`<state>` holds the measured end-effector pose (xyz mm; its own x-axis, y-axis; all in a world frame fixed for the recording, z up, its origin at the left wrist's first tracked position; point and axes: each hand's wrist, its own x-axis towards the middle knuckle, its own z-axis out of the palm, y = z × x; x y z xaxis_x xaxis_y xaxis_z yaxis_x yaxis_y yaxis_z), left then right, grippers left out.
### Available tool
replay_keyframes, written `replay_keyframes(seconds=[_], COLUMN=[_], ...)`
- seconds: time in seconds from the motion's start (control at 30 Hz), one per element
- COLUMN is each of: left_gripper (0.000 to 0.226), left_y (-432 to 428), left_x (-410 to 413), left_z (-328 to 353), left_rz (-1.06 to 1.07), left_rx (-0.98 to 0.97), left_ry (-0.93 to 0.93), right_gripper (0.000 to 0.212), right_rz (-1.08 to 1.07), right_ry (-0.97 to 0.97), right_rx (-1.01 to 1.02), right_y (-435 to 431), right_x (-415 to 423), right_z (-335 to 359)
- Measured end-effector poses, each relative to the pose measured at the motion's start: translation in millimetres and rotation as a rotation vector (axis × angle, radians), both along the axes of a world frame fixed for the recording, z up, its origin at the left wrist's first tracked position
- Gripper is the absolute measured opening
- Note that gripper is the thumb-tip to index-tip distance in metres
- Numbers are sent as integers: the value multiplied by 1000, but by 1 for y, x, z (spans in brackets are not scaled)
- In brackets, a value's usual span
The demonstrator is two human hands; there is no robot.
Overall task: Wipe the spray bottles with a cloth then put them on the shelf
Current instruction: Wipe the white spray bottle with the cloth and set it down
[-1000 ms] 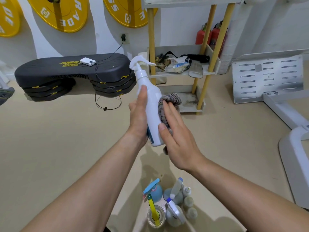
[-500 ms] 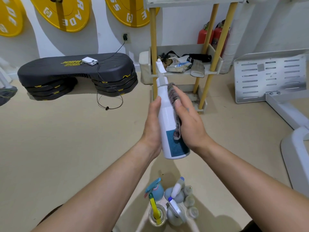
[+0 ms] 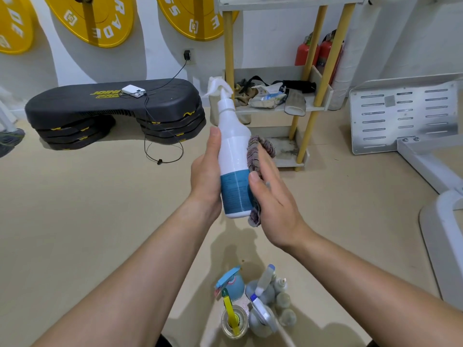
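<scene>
Bottle in hand: you hold one white spray bottle (image 3: 234, 156) with a blue label in the air in front of the shelf (image 3: 308, 106). It is nearly upright, and its trigger head is tipped a little away from the shelf.
Left hand: your left hand (image 3: 206, 176) is curled round the bottle's far side from the shelf, with the thumb lying up along the body.
Right hand: your right hand (image 3: 273, 199) has its fingers held straight. It presses the cloth against the bottle's shelf-facing side, and the thumb tip rests on the label.
Cloth: one grey, nubbly cloth (image 3: 258, 151) is sandwiched between your right hand and the bottle. One end hangs below the bottle's base.
Bottles waiting: a cluster of bottles (image 3: 261, 321) stands on the floor (image 3: 87, 209) near your feet, well apart from the shelf. Four have spray heads and three smaller ones sit beside them.
Shelf: one unit with yellow posts and pale tiers. The middle tier is heaped with straps and packets, and the bottom tier is stained.
Room: the floor is beige and the wall is white. Three yellow weight plates (image 3: 92, 18) hang on the wall left of the shelf. One black step platform (image 3: 112, 111) sits below them, carrying a white device on a cable. Two red extinguishers (image 3: 304, 52) stand behind the shelf.
Edges: a white slotted panel (image 3: 403, 116) and a white frame crowd the floor right of the shelf.
Open room: a broad stretch of floor runs from the cluster to the shelf's foot.
</scene>
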<state>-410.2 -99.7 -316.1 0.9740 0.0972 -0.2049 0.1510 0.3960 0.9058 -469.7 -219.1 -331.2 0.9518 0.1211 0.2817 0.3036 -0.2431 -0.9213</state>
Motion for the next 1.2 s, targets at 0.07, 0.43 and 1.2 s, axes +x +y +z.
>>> replay_keyframes(seconds=[0.07,0.43,1.2], left_gripper=[51,55,65], left_y=[-3,-19,-7], left_x=[-2,-20,-15], left_z=[-2,-6,-10], left_rz=[36,-257,-114], left_rx=[88,-231,179], left_ry=[13,-10,-58], right_gripper=[57,52,56], right_rz=[-27,-63,-151], right_ry=[-42,-157,-5], right_rx=[-204,-36,183], right_y=[-1,6,19], right_x=[0,21,22], right_z=[1,12,-5])
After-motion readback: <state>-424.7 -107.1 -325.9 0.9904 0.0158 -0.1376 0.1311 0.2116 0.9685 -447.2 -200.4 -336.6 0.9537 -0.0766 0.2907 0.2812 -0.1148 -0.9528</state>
